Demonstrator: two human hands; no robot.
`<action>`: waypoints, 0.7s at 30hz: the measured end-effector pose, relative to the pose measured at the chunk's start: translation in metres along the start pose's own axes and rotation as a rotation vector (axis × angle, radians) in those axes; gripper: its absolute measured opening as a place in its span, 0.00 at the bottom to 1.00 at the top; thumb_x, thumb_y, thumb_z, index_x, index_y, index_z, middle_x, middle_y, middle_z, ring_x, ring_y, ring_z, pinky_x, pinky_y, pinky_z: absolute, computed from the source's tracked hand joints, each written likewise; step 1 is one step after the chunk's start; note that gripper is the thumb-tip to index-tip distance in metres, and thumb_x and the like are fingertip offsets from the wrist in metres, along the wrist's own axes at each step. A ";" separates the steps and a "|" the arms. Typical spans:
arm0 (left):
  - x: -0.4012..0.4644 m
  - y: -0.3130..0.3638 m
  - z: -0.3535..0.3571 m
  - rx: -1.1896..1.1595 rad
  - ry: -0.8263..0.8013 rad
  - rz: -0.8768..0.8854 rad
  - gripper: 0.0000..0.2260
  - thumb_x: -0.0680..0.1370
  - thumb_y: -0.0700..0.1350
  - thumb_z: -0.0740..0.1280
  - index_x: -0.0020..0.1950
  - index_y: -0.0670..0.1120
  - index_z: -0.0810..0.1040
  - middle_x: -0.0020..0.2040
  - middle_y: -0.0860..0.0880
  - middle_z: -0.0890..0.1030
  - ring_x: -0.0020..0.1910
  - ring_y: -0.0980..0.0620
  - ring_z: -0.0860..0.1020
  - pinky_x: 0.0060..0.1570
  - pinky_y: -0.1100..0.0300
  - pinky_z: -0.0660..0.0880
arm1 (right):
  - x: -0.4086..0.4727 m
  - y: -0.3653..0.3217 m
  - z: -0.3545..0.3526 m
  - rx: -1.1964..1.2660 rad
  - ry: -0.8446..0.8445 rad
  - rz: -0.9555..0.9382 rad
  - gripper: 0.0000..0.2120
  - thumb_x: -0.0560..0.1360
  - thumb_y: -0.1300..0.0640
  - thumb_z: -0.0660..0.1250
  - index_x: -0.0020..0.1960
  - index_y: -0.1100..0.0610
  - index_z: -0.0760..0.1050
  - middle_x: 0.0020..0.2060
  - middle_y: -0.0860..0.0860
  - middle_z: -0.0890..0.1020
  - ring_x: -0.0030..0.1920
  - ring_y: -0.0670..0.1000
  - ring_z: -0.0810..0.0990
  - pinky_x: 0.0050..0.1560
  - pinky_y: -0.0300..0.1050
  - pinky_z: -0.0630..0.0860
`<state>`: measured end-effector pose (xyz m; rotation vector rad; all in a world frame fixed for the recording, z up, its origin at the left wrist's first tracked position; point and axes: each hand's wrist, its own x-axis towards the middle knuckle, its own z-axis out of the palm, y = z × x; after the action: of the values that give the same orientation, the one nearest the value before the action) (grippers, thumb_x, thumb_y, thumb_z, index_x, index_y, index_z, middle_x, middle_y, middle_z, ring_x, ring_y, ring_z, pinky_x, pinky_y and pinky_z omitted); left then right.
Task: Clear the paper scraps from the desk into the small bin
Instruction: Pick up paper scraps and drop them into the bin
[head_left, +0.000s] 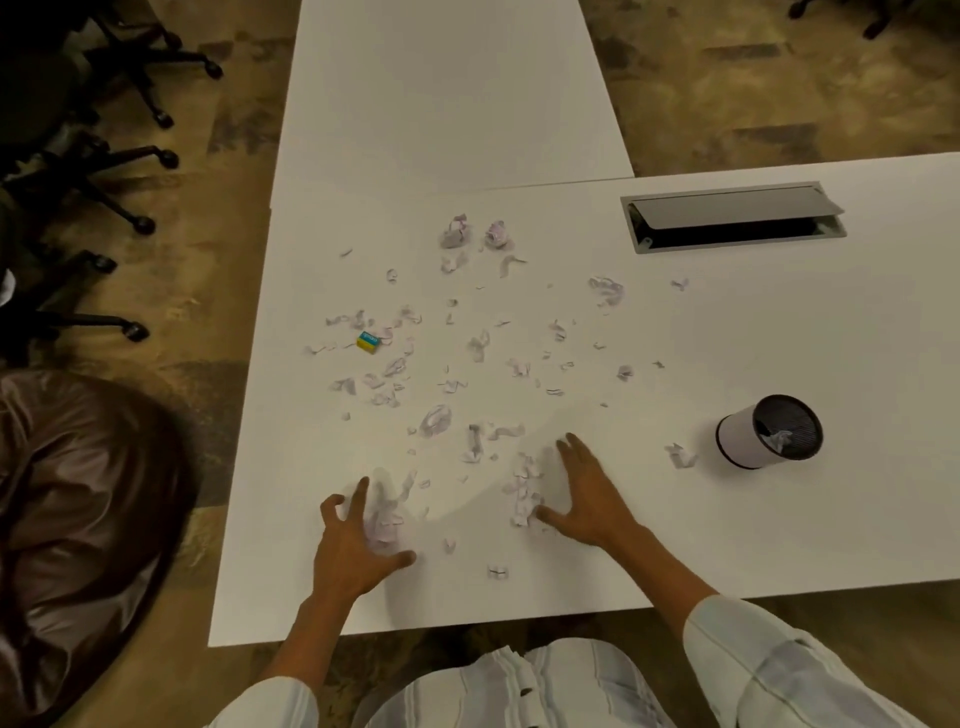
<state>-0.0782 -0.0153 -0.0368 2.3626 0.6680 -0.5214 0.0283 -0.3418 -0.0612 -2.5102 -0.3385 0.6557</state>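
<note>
Several torn paper scraps (447, 384) lie scattered over the white desk (779, 519), with two crumpled balls (475, 234) at the far side. A small white bin (769, 432) with a black inside lies tipped on its side at the right; a scrap shows in its mouth and another scrap (679, 456) lies just left of it. My left hand (358, 545) rests on the desk with spread fingers beside a small heap of scraps (387, 512). My right hand (587, 499) lies flat, its fingers straight, against another heap (524, 493).
A small yellow and blue box (369, 342) sits among the scraps at the left. An open cable hatch (732, 218) is set into the desk at the far right. Office chairs (78, 171) stand on the carpet to the left, a brown seat (67, 519) nearer.
</note>
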 end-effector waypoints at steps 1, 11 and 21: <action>0.001 0.003 0.003 0.040 -0.014 0.027 0.51 0.60 0.55 0.81 0.76 0.50 0.57 0.74 0.42 0.56 0.61 0.40 0.76 0.56 0.50 0.77 | 0.001 -0.008 0.007 -0.056 -0.051 -0.054 0.50 0.72 0.37 0.69 0.80 0.58 0.44 0.80 0.56 0.45 0.80 0.55 0.45 0.79 0.54 0.51; 0.008 0.029 0.034 0.129 -0.064 0.203 0.11 0.72 0.46 0.74 0.49 0.41 0.80 0.49 0.43 0.78 0.45 0.45 0.79 0.44 0.65 0.70 | -0.021 -0.039 0.053 -0.421 0.088 -0.358 0.28 0.51 0.65 0.84 0.51 0.58 0.84 0.55 0.56 0.85 0.51 0.55 0.85 0.35 0.38 0.82; 0.008 0.110 0.032 -0.282 -0.023 0.320 0.13 0.66 0.46 0.79 0.44 0.44 0.80 0.40 0.49 0.81 0.37 0.52 0.79 0.35 0.70 0.77 | 0.000 -0.054 0.000 1.382 0.109 0.563 0.04 0.74 0.63 0.72 0.45 0.57 0.85 0.45 0.55 0.87 0.46 0.52 0.83 0.44 0.38 0.80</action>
<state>-0.0152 -0.1087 -0.0138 2.1355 0.3174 -0.2909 0.0222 -0.2966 -0.0321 -1.2397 0.6876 0.6119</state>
